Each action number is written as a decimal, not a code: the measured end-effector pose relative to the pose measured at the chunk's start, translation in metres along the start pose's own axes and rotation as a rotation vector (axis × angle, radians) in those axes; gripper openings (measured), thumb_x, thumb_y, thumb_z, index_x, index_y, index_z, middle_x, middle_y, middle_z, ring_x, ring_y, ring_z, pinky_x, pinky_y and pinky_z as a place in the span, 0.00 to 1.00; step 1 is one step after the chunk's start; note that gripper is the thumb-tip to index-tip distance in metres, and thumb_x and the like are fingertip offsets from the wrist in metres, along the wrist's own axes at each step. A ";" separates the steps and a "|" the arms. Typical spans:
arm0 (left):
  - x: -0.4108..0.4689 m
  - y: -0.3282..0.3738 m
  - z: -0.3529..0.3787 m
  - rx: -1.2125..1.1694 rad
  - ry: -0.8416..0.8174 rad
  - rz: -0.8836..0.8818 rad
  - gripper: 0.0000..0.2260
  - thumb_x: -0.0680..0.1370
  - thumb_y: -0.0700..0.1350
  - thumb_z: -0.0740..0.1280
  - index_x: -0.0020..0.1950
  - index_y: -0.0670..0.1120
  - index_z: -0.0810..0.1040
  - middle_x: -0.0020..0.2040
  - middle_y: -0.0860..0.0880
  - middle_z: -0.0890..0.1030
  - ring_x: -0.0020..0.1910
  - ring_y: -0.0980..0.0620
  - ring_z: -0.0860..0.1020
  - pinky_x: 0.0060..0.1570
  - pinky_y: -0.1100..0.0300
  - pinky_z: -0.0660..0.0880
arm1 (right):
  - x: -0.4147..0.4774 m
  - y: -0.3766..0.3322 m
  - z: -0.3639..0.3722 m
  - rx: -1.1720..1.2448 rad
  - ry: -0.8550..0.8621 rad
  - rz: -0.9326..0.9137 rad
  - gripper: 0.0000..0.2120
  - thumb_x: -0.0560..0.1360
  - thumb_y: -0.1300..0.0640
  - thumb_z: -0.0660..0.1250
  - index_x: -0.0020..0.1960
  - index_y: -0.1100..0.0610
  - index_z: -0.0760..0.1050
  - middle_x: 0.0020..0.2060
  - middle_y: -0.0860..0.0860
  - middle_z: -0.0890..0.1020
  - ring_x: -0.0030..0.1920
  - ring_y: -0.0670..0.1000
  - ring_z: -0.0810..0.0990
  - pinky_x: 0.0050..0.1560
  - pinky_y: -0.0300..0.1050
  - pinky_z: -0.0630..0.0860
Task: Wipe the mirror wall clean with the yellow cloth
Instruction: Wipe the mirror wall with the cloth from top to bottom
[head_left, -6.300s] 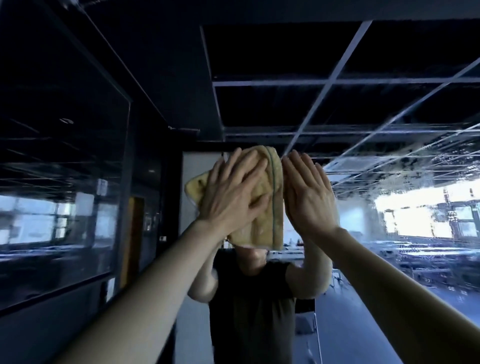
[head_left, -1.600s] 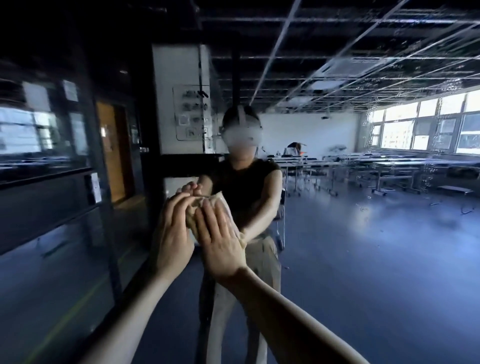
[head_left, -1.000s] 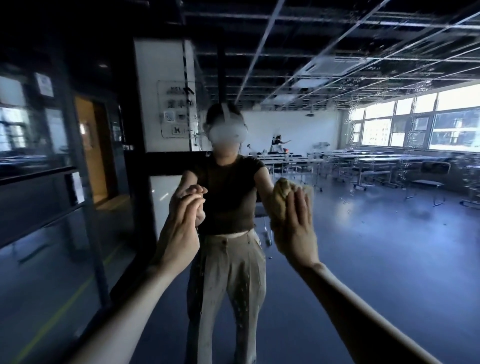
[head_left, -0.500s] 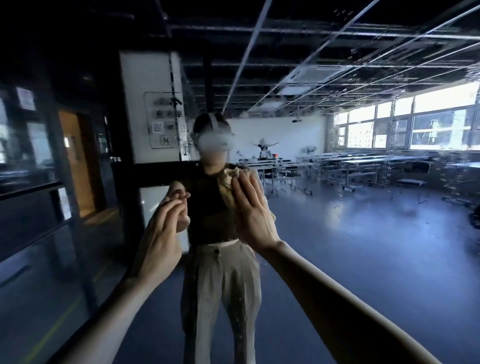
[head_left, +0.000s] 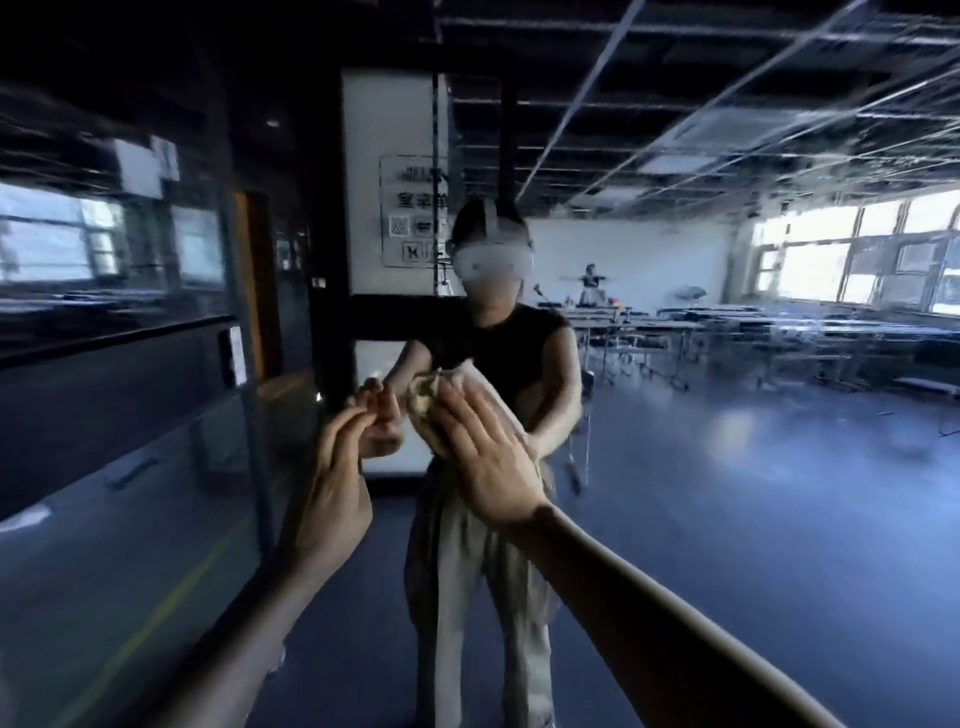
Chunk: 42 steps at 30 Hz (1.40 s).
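Note:
The mirror wall (head_left: 727, 467) fills the view ahead and reflects me and the room. My right hand (head_left: 483, 457) lies flat on the yellow cloth (head_left: 423, 402), pressing the bunched cloth against the glass at about waist height of my reflection. Only the cloth's left edge shows past my fingers. My left hand (head_left: 332, 478) is raised just left of it, fingers together and slightly curled, fingertips at the glass, holding nothing.
A dark glass partition (head_left: 130, 364) runs along the left, meeting the mirror at a dark frame post (head_left: 249, 415). The reflection shows rows of desks (head_left: 727, 332), bright windows (head_left: 841, 265) at the right and a shiny blue floor.
My right hand has slid the cloth down and slightly left across the mirror, closer to my left hand. The left hand has stayed near the same spot.

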<state>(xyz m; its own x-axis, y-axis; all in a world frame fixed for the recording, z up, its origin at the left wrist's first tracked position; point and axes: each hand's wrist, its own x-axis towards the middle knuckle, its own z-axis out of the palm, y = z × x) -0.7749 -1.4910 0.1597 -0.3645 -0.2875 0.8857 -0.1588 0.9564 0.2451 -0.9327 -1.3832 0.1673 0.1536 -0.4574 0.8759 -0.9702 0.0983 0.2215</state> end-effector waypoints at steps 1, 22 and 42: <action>-0.006 -0.007 -0.002 0.009 -0.021 -0.009 0.31 0.63 0.19 0.60 0.65 0.35 0.70 0.66 0.41 0.68 0.66 0.51 0.66 0.68 0.74 0.53 | -0.015 -0.010 0.012 -0.029 -0.056 -0.051 0.25 0.73 0.63 0.61 0.69 0.60 0.64 0.69 0.57 0.70 0.71 0.57 0.61 0.73 0.48 0.55; -0.039 0.027 0.053 0.046 -0.292 0.259 0.22 0.71 0.36 0.51 0.61 0.37 0.75 0.63 0.43 0.73 0.66 0.42 0.69 0.66 0.50 0.65 | -0.142 0.054 -0.058 -0.129 0.159 0.866 0.33 0.73 0.71 0.60 0.75 0.54 0.59 0.74 0.51 0.59 0.74 0.51 0.56 0.69 0.48 0.62; -0.077 0.083 0.068 0.044 -0.283 0.140 0.23 0.68 0.32 0.55 0.62 0.38 0.71 0.65 0.45 0.68 0.65 0.48 0.66 0.69 0.68 0.55 | -0.204 0.094 -0.097 0.028 -0.037 0.757 0.33 0.74 0.58 0.62 0.75 0.44 0.53 0.77 0.48 0.53 0.76 0.52 0.54 0.56 0.57 0.75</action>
<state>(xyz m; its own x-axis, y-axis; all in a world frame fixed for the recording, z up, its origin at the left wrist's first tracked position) -0.8220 -1.3930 0.0854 -0.6257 -0.1624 0.7630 -0.1264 0.9863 0.1062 -1.0371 -1.1949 0.0514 -0.5617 -0.3032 0.7698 -0.8129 0.3750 -0.4455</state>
